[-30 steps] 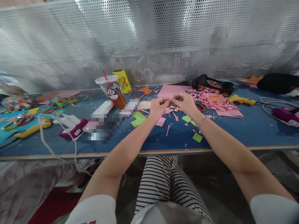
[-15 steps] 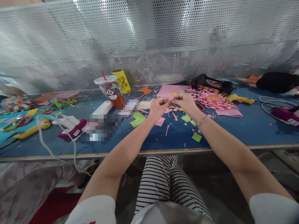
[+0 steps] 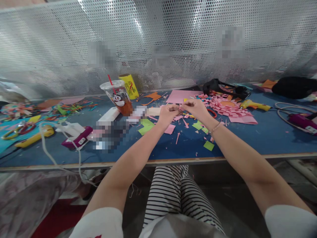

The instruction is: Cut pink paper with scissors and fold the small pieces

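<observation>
Above the middle of the blue table, my left hand (image 3: 168, 116) and my right hand (image 3: 196, 109) meet fingertip to fingertip. Both are closed in a pinch on a small piece of pink paper (image 3: 180, 107), mostly hidden by the fingers. Pink scraps and strips lie below, with a pink square (image 3: 169, 129) under my left wrist and green paper (image 3: 146, 127) to its left. Past my right hand spreads a heap of folded pink paper pieces (image 3: 229, 105). Red-handled scissors (image 3: 212, 113) show partly behind that hand.
A plastic cup of drink (image 3: 118, 97) with a red straw stands left, beside a yellow roll (image 3: 129, 86). Yellow glue guns (image 3: 256, 105) lie at both sides, with purple power strips (image 3: 77, 138) and loose cables. A perforated metal screen (image 3: 158, 33) rises behind the table (image 3: 138, 152).
My fingers have shifted slightly around the pink paper, and less of it shows between them now. Both arms stay almost where they were.
</observation>
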`<action>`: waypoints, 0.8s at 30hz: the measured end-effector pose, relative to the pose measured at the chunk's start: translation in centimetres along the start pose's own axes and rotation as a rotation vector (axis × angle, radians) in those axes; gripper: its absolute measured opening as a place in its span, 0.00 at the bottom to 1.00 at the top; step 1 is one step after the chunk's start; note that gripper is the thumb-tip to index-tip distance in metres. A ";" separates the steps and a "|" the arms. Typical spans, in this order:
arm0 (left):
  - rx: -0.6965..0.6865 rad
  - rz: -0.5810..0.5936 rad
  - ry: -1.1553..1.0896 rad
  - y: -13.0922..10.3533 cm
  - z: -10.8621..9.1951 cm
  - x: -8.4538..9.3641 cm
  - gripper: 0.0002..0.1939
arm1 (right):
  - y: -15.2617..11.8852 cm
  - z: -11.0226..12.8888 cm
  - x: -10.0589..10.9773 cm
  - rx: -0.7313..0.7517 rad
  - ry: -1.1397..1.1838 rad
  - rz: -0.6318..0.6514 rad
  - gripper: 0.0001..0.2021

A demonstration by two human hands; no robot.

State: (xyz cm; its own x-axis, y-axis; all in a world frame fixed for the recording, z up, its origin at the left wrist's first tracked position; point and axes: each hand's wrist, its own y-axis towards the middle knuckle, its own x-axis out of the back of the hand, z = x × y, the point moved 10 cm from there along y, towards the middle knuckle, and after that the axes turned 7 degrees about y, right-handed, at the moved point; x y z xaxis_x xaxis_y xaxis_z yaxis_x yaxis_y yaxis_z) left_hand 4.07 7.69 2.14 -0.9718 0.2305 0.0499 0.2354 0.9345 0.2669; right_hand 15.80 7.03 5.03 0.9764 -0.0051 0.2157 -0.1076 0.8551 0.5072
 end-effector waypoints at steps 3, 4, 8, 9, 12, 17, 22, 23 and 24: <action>0.015 0.018 -0.053 0.0 0.3 -0.2 0.08 | 0.0 0.2 0.0 0.023 -0.018 -0.007 0.11; 0.026 0.026 -0.082 0.0 0.4 -0.4 0.09 | 0.0 0.2 0.0 0.025 -0.014 -0.003 0.11; 0.090 0.060 -0.182 0.0 1.1 -0.8 0.13 | 0.0 0.3 -0.2 0.046 -0.025 0.005 0.11; 0.100 0.060 -0.189 0.0 1.2 -0.8 0.13 | 0.0 0.4 -0.2 0.058 -0.046 0.001 0.11; 0.113 0.053 -0.199 0.0 1.3 -0.8 0.13 | 0.0 0.8 -0.1 0.090 -0.104 -0.008 0.10; 0.155 0.023 -0.276 0.0 1.7 -0.6 0.13 | 0.0 1.0 -0.4 0.098 -0.098 0.004 0.09; 0.156 0.010 -0.273 0.0 1.7 -0.5 0.10 | 0.1 0.7 -0.4 0.086 -0.083 -0.008 0.09; 0.138 0.008 -0.264 0.1 1.6 -0.5 0.09 | 0.0 0.7 -0.4 0.089 -0.081 -0.014 0.09; 0.119 0.001 -0.255 0.1 1.5 -0.3 0.09 | 0.0 0.8 -0.3 0.091 -0.078 -0.022 0.08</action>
State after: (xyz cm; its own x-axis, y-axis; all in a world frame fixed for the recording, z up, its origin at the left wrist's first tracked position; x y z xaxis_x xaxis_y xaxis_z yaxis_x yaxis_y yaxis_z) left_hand 4.43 8.15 0.76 -0.9401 0.2777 -0.1977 0.2507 0.9562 0.1511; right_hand 15.35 6.60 5.63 0.9616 -0.0667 0.2661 -0.1061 0.8039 0.5852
